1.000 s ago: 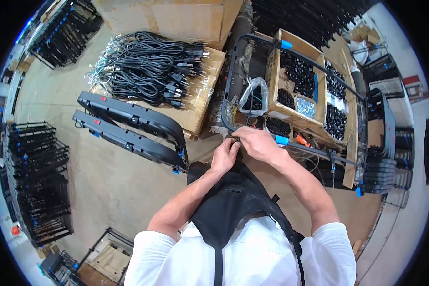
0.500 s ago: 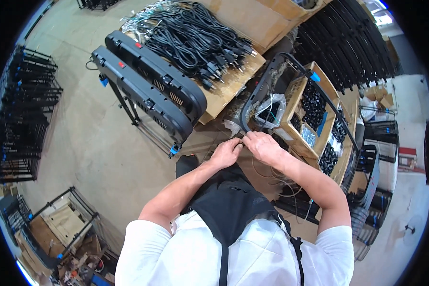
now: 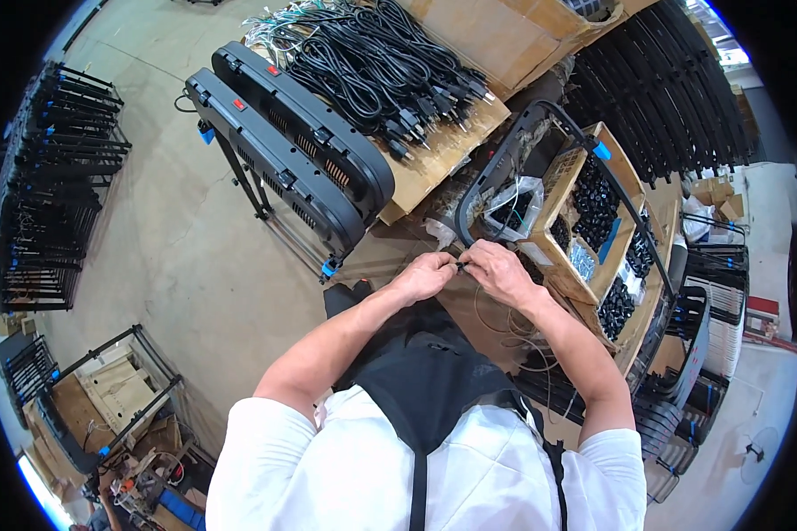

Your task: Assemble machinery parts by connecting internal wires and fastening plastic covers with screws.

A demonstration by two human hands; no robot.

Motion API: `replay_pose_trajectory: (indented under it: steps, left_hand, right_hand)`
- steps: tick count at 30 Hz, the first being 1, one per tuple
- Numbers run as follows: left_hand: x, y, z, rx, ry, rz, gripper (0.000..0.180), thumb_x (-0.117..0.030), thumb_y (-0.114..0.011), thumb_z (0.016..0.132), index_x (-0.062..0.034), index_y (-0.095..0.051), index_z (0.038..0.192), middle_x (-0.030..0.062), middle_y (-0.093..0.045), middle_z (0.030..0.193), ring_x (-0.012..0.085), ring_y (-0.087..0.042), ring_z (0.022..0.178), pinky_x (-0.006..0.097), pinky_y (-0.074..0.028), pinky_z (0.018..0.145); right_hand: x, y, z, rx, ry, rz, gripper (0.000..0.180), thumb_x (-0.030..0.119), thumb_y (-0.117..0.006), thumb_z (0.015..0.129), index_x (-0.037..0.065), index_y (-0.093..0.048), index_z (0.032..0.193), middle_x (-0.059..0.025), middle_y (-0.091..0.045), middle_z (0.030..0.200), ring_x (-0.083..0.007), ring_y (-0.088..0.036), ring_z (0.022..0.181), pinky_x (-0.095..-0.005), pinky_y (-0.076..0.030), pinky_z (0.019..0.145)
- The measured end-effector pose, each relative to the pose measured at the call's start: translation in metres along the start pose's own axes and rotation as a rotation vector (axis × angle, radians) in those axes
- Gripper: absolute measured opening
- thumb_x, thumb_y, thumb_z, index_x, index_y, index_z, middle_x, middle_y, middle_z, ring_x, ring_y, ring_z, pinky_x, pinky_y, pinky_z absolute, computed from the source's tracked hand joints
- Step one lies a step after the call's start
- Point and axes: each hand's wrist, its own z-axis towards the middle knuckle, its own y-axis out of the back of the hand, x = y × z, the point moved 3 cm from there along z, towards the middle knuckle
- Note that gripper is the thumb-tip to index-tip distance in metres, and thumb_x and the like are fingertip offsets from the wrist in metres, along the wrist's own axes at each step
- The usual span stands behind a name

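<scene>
My left hand point(image 3: 426, 275) and my right hand point(image 3: 499, 270) meet in front of my dark apron, fingertips pinched close together. Between them shows a small black piece point(image 3: 460, 266), too small to name, gripped from both sides. Just beyond my right hand is the lower corner of a black tubular frame point(image 3: 463, 214), which leans by a wooden parts box point(image 3: 551, 212). A clear plastic bag point(image 3: 515, 205) with dark contents sits behind that corner.
Black power cords point(image 3: 363, 66) lie heaped on cardboard point(image 3: 465, 142) ahead. Two long black housings point(image 3: 274, 155) with red switches stand left of them. Small black parts point(image 3: 596, 199) fill the box's compartments. Thin cables point(image 3: 505, 332) hang at my right. Stacked black frames point(image 3: 58, 195) stand far left.
My hands have shifted slightly to the right and remain together; the small black piece between the fingertips now shows more clearly. The surroundings sit a little further right in view.
</scene>
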Motion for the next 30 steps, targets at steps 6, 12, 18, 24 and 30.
replay_pose_trajectory:
  steps: [6,12,18,24,30]
  left_hand:
    - [0.010,-0.005,0.005,0.004,0.008,-0.052,0.028,-0.024,-0.058,0.106,0.0007,-0.069,0.114,0.0027,-0.065,0.090,0.0117,-0.055,0.084,0.032,-0.047,0.075]
    - [-0.005,-0.001,-0.003,-0.012,0.038,-0.023,0.029,-0.024,-0.059,0.102,0.0020,-0.068,0.113,0.0165,-0.072,0.095,0.0264,-0.065,0.089,0.042,-0.051,0.083]
    - [-0.023,0.005,-0.007,0.001,0.072,0.074,0.027,-0.023,-0.059,0.102,0.0010,-0.068,0.110,0.0169,-0.070,0.091,0.0280,-0.064,0.085,0.044,-0.051,0.081]
    - [-0.016,0.000,0.000,-0.034,0.017,0.047,0.029,-0.024,-0.062,0.100,0.0018,-0.070,0.109,0.0182,-0.071,0.093,0.0276,-0.065,0.088,0.043,-0.051,0.083]
    - [0.004,-0.001,0.015,0.000,0.007,0.151,0.034,-0.028,-0.064,0.097,0.0029,-0.071,0.111,0.0154,-0.073,0.092,0.0232,-0.065,0.086,0.042,-0.052,0.081]
  right_hand:
    - [-0.003,0.000,0.002,0.041,0.018,0.031,0.020,0.000,-0.070,0.084,0.001,-0.069,0.104,-0.0146,-0.062,0.095,-0.0358,-0.066,0.094,-0.0442,-0.056,0.081]
    - [0.002,-0.001,0.006,0.088,-0.036,-0.112,0.005,0.004,-0.063,0.090,0.001,-0.062,0.093,-0.0157,-0.062,0.097,-0.0373,-0.066,0.096,-0.0459,-0.056,0.083]
    - [0.001,0.002,0.014,0.151,-0.073,-0.101,0.007,0.008,-0.061,0.092,0.001,-0.062,0.094,-0.0164,-0.063,0.099,-0.0375,-0.067,0.097,-0.0466,-0.056,0.084]
    - [0.004,0.002,0.013,0.170,-0.102,-0.174,0.008,0.007,-0.061,0.090,0.001,-0.062,0.095,-0.0169,-0.064,0.100,-0.0367,-0.069,0.102,-0.0456,-0.057,0.085]
    - [0.000,-0.024,-0.007,0.035,-0.194,-0.139,0.010,0.004,-0.060,0.087,0.001,-0.060,0.097,-0.0171,-0.064,0.101,-0.0374,-0.068,0.097,-0.0479,-0.057,0.081]
